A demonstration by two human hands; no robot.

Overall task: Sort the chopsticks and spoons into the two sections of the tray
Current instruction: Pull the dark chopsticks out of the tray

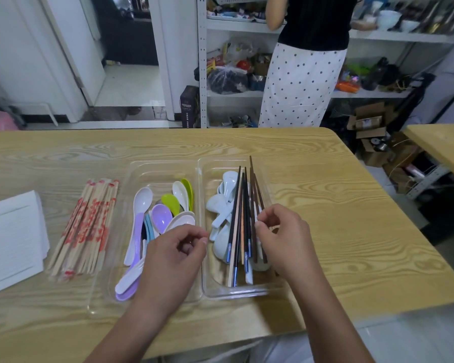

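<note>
Wood-grain table (325, 205) fills the lower view. Behind it stands white shelving (202, 61), crowded with bags and dishes, and a person in a dotted skirt (304, 82) faces it. On the table, centre: a clear tray (165, 165) with two sections side by side. Well left of it is a stack of white sheets (11, 237). Between sheets and tray lies a bundle of paper-wrapped chopsticks (87, 226), red print, just beside the tray's left wall. Left grip (176, 250) hovers over the near end of the left section, fingers loosely curled, thumb close to forefinger, nothing in it. Right grip (281, 234) is over the right section, fingers curled, thumb and forefinger tips right at the brown chopsticks (254, 189); cannot tell whether it has them pinched. The left section holds coloured spoons (163, 216): white, lilac, blue, green. The right section is mixed: pale spoons (220, 205) underneath, dark chopsticks (240, 218) lying lengthwise across them, the brown ones alongside at the right.
</note>
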